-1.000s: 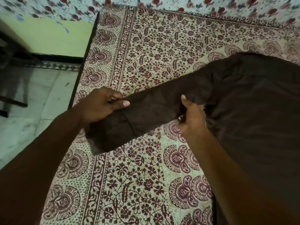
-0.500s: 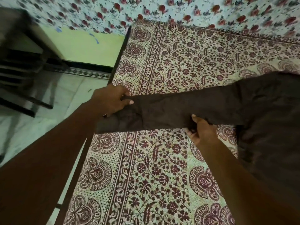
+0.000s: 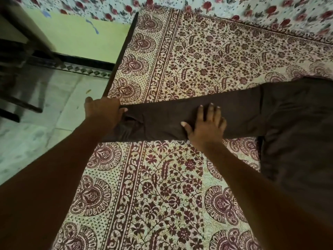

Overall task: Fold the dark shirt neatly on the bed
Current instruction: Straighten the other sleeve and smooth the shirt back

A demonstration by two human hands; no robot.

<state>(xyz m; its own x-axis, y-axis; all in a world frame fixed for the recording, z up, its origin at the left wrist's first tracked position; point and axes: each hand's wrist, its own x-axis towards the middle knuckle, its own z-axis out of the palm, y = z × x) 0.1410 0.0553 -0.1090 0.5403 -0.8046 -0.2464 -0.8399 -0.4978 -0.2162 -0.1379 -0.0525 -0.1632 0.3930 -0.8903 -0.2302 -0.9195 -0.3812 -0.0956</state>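
Shirt and hands on the bed

The shirt (image 3: 297, 127) lies on the bed (image 3: 162, 186), body at right, sleeve (image 3: 171, 120) stretched left to the bed's edge. The left hand (image 3: 103, 112) is at the sleeve's end, the right hand (image 3: 207, 125) on its middle. The floor (image 3: 36, 132) lies left.

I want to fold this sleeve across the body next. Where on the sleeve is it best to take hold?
Probably at the cuff end of the sleeve, near the bed edge, coming from the left. The sleeve lies stretched flat on the bedsheet, the left hand is at that end already, and the right hand lies flat mid-sleeve, able to hold the fold line.
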